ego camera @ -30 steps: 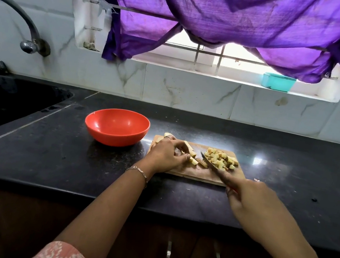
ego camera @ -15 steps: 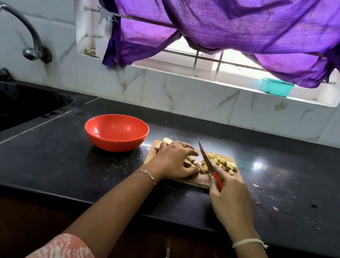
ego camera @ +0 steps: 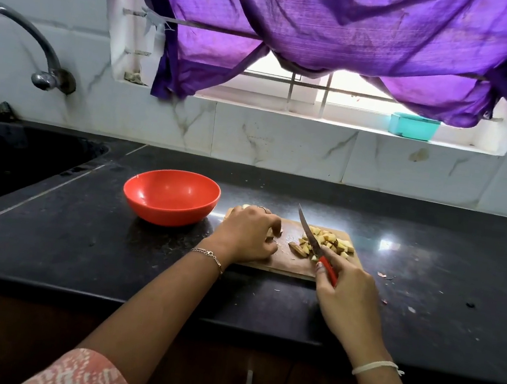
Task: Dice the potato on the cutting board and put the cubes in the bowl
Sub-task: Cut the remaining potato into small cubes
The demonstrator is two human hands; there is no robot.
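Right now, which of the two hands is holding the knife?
The right hand grips the red-handled knife; the left hand, fingers curled, rests on the cutting board beside the potato cubes.

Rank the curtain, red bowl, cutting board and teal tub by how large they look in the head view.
1. Curtain
2. Red bowl and cutting board: about alike; the left hand covers part of the board
3. Teal tub, though farther away

- Knife [ego camera: 310, 236] I hold: bare metal blade, red plastic handle.
- Board [ego camera: 288, 233]: matt wood.
- Bowl [ego camera: 165, 214]: smooth, glossy red plastic.
- Counter [ego camera: 427, 279]: polished black speckled stone, reflecting light.
- Tap [ego camera: 40, 38]: shiny metal.
- Curtain [ego camera: 332, 25]: thin purple cloth.
- Potato [ego camera: 328, 238]: matt cut faces.
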